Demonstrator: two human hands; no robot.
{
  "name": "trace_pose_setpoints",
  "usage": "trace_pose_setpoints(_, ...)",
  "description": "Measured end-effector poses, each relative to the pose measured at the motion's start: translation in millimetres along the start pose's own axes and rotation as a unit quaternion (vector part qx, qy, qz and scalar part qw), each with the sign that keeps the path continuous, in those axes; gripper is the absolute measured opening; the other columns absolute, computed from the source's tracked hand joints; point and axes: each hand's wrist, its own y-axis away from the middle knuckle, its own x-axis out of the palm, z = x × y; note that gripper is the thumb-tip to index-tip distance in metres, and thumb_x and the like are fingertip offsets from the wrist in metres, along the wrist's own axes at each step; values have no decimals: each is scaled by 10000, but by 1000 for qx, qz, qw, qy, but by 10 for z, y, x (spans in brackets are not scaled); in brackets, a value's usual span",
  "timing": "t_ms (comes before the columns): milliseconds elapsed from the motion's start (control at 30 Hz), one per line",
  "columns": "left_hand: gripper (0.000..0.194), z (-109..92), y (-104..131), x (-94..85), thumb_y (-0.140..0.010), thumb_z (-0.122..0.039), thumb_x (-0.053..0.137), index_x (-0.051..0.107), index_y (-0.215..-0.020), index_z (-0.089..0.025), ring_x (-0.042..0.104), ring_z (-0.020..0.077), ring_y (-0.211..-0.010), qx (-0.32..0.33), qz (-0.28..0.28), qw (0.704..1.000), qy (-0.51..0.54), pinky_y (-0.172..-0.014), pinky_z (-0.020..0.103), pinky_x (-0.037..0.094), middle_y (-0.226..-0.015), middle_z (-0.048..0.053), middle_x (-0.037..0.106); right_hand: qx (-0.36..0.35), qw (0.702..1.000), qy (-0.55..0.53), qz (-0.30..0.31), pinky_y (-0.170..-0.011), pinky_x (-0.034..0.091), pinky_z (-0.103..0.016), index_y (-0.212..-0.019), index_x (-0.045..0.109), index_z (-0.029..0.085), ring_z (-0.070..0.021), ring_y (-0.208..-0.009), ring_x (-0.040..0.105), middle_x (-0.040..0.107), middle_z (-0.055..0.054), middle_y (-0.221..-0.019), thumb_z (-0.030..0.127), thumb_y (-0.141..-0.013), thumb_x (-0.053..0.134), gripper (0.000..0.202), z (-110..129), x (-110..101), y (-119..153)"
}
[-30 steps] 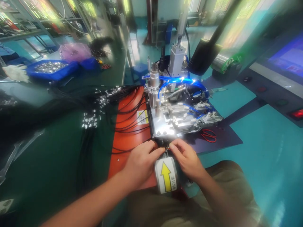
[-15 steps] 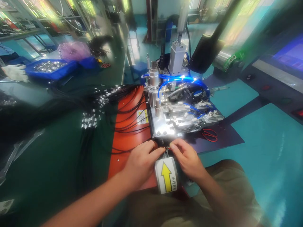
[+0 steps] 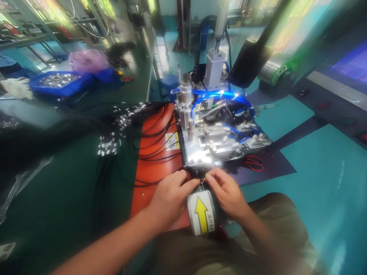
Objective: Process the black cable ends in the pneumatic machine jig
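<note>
At the front edge of the machine (image 3: 197, 152), my two hands meet with their fingertips close together. My left hand (image 3: 172, 193) is closed in a pinch on a black cable (image 3: 147, 185) that comes in from the left across the orange plate. Opposite it, my right hand (image 3: 228, 191) pinches thin wires (image 3: 204, 179), partly reddish, at the cable's end. The fingers hide most of these wires. Just below the fingertips is a round white cover (image 3: 201, 214) with a yellow arrow.
More black cables (image 3: 157, 152) lie across the orange plate (image 3: 151, 168), with silver-ended bundles (image 3: 107, 145) to the left. Red-handled scissors (image 3: 254, 163) lie right of the machine. Blue air tubes (image 3: 223, 95) arch over it. A co-worker's gloved hand (image 3: 17, 88) is beside a blue bin (image 3: 61, 86).
</note>
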Motion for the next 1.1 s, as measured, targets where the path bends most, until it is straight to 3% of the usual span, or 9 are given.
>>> trace_pose_setpoints(1100,267,-14,-43,-17,-943,-120,445,687,-1047,-167,579,195,-810,13,-20,1000,3,-684,303,490,-935,82,646,-1,1000,10,-9,-671,429,-250,-854,576,198,-163,-741,549,594,4,-797,391,-982,502,243,-52,12,4)
